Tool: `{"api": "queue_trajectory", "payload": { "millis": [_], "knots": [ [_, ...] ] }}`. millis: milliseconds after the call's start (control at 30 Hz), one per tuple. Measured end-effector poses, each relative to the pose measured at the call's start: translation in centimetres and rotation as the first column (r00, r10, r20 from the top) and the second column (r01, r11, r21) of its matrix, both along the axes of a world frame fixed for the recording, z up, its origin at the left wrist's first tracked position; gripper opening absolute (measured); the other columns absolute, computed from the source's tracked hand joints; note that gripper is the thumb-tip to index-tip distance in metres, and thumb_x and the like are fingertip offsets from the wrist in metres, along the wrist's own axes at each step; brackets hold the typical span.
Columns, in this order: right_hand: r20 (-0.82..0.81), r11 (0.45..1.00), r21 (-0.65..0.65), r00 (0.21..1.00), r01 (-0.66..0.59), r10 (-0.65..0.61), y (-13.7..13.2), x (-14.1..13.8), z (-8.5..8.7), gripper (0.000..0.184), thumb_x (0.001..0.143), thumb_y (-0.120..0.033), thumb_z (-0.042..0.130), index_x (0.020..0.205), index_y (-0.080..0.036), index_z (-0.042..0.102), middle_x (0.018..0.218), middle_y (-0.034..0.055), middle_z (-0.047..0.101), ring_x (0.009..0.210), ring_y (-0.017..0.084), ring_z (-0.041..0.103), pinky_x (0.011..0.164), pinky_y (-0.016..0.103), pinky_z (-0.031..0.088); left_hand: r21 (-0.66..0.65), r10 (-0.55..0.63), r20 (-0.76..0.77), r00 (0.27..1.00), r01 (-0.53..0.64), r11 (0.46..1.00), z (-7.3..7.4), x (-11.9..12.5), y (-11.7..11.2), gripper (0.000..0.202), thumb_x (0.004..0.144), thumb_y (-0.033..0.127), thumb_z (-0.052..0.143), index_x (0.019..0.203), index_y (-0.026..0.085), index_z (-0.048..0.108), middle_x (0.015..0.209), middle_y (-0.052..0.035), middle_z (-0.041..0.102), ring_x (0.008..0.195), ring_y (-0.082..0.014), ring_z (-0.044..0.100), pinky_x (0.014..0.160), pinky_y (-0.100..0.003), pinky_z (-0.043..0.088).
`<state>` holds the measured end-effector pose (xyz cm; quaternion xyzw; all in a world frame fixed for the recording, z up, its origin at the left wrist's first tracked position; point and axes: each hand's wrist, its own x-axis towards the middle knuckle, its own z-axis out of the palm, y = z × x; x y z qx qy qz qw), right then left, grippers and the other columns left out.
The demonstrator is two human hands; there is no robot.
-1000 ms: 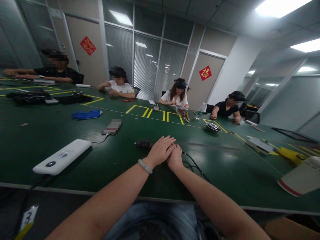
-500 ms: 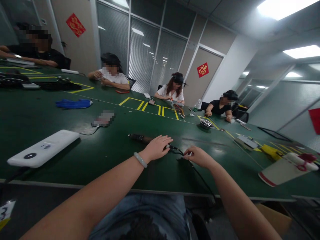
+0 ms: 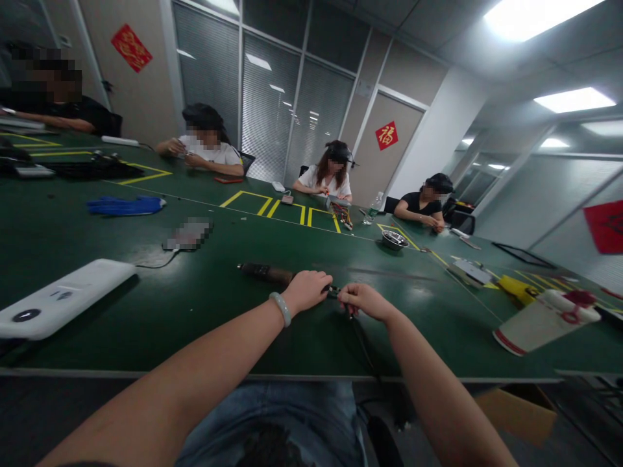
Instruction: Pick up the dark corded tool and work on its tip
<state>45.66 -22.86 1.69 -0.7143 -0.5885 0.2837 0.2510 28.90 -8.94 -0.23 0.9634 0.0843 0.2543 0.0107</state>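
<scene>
On the green table lies an electric screwdriver (image 3: 267, 272), a dark slim cylinder with its tip toward the left. My left hand (image 3: 310, 289), with a pale bangle at the wrist, is closed around its rear end and hides that part. Just to the right, my right hand (image 3: 366, 301) pinches the black cable (image 3: 361, 337) close to its plug (image 3: 333, 292). The plug sits between the two hands, at the screwdriver's rear. From the right hand the cable runs down over the table's front edge. Whether plug and screwdriver are joined I cannot tell.
A white power bank (image 3: 68, 295) lies at the left, near a blue glove (image 3: 127, 205). A metal bowl (image 3: 394, 240) stands beyond my hands. To the right are a white cup (image 3: 542, 324) and a yellow object (image 3: 516, 290). Several people sit across the table.
My right hand has moved left, closer to my left hand. The left hand's fingers, stretched out before, have curled around the screwdriver's end. The view has shifted slightly.
</scene>
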Motion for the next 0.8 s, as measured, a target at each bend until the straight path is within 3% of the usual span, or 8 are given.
{"api": "queue_trajectory", "payload": {
  "millis": [133,333,533,800],
  "knots": [
    [-0.041,0.976,0.150,0.987,0.159,-0.155,1.3,0.0,-1.9,0.045,0.086,-0.056,0.049,0.099,-0.015,0.060,0.078,0.0041,0.067,0.051,0.009,0.053,0.042,0.019,0.037,-0.008,0.003,-0.002,1.000,-0.003,1.000,0.0,-0.3,0.1,0.014,0.086,0.032,0.057,0.093,0.021,0.060,0.091,-0.0042,0.065,0.082,-0.0190,0.062,0.071,-0.028,0.044],
    [0.056,0.887,0.324,0.930,0.328,-0.364,1.0,0.3,-3.8,0.030,0.082,-0.042,0.058,0.091,-0.016,0.069,0.074,0.0031,0.068,0.060,0.014,0.059,0.053,0.022,0.042,-0.026,-0.004,-0.009,1.000,0.004,1.000,-0.1,-0.4,0.2,0.015,0.089,0.035,0.054,0.092,0.022,0.061,0.092,-0.0029,0.065,0.083,-0.0182,0.061,0.071,-0.028,0.043],
    [0.255,0.874,0.429,0.897,0.230,-0.361,0.7,-0.7,-3.1,0.020,0.079,-0.030,0.061,0.093,-0.024,0.074,0.079,0.0009,0.068,0.071,0.015,0.060,0.068,0.025,0.043,-0.033,-0.016,-0.006,1.000,0.015,0.999,-0.2,-0.3,0.4,0.016,0.088,0.037,0.056,0.093,0.022,0.061,0.092,-0.0027,0.064,0.083,-0.0185,0.061,0.071,-0.028,0.043],
    [0.392,0.890,0.435,0.861,0.138,-0.325,0.5,-1.2,-2.9,0.019,0.083,-0.030,0.060,0.094,-0.023,0.073,0.075,0.0000,0.066,0.067,0.013,0.059,0.062,0.023,0.042,-0.028,-0.020,-0.004,1.000,0.020,0.999,-0.3,-0.4,0.4,0.016,0.089,0.036,0.054,0.091,0.021,0.061,0.092,-0.0030,0.064,0.082,-0.0178,0.060,0.072,-0.028,0.044]
  ]
}}
